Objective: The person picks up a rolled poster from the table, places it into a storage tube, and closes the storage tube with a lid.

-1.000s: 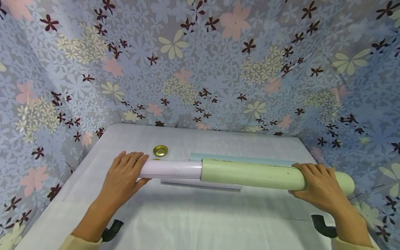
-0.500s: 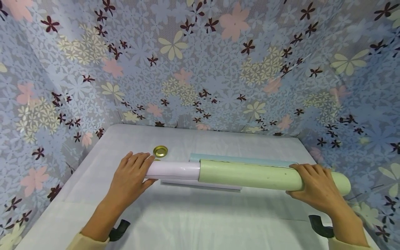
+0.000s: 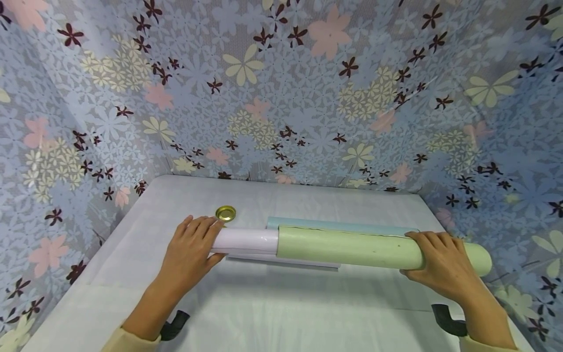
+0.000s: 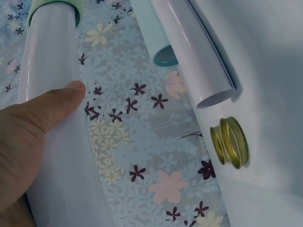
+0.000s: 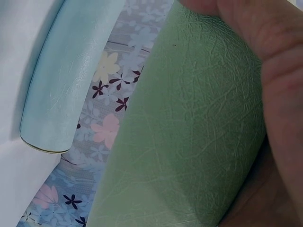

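My left hand (image 3: 189,252) grips a glossy white tube (image 3: 250,241), with the thumb lying along its side in the left wrist view. The tube's other end goes inside a wider, pale green tube (image 3: 347,247), whose open rim (image 4: 79,12) surrounds it. Near its right end, my right hand (image 3: 444,264) grips the green tube with fingers over the top and thumb below. Both tubes are held level above the table. The right wrist view shows the creased surface of the green tube (image 5: 165,132) close up. The white tube's inner end is hidden.
On the white-covered table (image 3: 308,313) a light blue tube (image 3: 343,225) and another white tube (image 3: 286,262) lie behind and below the held pair. Gold ring-shaped lids (image 4: 232,142) stand close together beyond my left hand. A floral cloth (image 3: 281,98) hangs around the table.
My left hand has moved right toward the green tube, and less white tube shows between them. The right hand and green tube have shifted slightly left.
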`<state>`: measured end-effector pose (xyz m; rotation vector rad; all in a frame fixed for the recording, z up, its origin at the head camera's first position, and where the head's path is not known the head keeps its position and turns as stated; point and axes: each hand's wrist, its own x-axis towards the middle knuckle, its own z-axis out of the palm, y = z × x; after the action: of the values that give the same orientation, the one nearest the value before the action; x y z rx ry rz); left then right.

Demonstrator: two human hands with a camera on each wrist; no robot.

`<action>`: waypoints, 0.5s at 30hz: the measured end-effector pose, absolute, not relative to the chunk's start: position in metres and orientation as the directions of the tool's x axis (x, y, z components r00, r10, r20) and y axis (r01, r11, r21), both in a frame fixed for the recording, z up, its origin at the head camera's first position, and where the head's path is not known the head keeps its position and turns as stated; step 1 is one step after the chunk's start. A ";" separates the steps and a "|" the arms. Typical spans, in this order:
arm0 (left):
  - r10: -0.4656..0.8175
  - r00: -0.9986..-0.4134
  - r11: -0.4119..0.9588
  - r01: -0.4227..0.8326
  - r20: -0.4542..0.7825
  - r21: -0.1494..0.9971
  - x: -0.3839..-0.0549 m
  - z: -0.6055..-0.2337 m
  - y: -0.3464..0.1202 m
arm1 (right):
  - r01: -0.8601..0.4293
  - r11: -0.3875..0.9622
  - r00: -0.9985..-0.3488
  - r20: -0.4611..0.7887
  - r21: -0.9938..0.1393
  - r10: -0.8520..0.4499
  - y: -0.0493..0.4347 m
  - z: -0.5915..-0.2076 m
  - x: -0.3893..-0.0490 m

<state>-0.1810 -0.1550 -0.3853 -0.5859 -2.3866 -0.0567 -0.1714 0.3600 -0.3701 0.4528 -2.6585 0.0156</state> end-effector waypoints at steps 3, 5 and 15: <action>0.403 -0.667 0.894 0.432 0.627 -0.115 -0.181 -0.386 -0.153 | -0.312 0.948 -0.851 0.425 0.063 -0.309 0.357 -0.370 -0.171; 0.406 -0.665 0.894 0.433 0.627 -0.119 -0.181 -0.386 -0.151 | -0.311 0.948 -0.850 0.427 0.065 -0.308 0.355 -0.369 -0.170; 0.405 -0.674 0.895 0.430 0.618 -0.118 -0.181 -0.386 -0.141 | -0.314 0.947 -0.848 0.431 0.063 -0.310 0.350 -0.371 -0.168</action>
<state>-0.1813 -0.1405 -0.3860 -0.5954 -2.3889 -0.0487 -0.1683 0.3501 -0.3714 0.4484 -2.6536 0.0143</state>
